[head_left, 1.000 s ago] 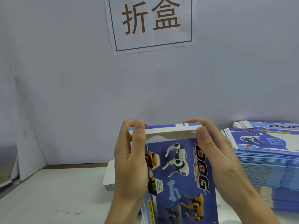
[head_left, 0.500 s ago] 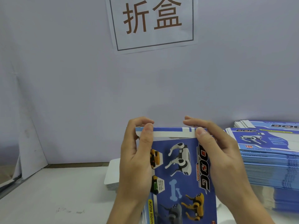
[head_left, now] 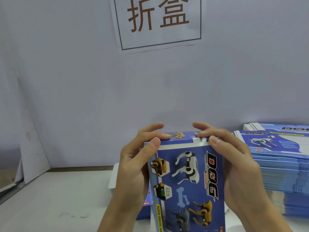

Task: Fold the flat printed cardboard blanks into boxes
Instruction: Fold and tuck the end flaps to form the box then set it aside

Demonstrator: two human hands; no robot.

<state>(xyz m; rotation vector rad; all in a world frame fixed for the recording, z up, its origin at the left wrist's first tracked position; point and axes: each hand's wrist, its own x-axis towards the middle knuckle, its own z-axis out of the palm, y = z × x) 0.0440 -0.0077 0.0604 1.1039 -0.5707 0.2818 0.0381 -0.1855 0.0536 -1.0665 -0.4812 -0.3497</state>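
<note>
You hold the box (head_left: pixel 187 178) upright in front of you above the white table (head_left: pixel 50 198), its blue printed face with the robot dogs and the word DOG turned toward you; your left hand (head_left: pixel 133 168) grasps its left side, the thumb laid on the front face at the top left corner and the fingers curled over the top edge onto the closed top flap (head_left: pixel 180 138); your right hand (head_left: pixel 234 164) grasps the right side in the same way, thumb on the front near the top right corner, fingers bent over the flap, the topmost finger lifted a little off it; the flap lies flat across the top of the box, a yellow dog printed on it between your two sets of fingers; to your right a tall stack of flat blanks (head_left: pixel 277 168) rests on the table, just beside your right hand; behind the box a low pile of white cards (head_left: pixel 113 180) shows past your left wrist; on the wall above hangs a paper sign (head_left: pixel 158 22) with two brown characters.
</note>
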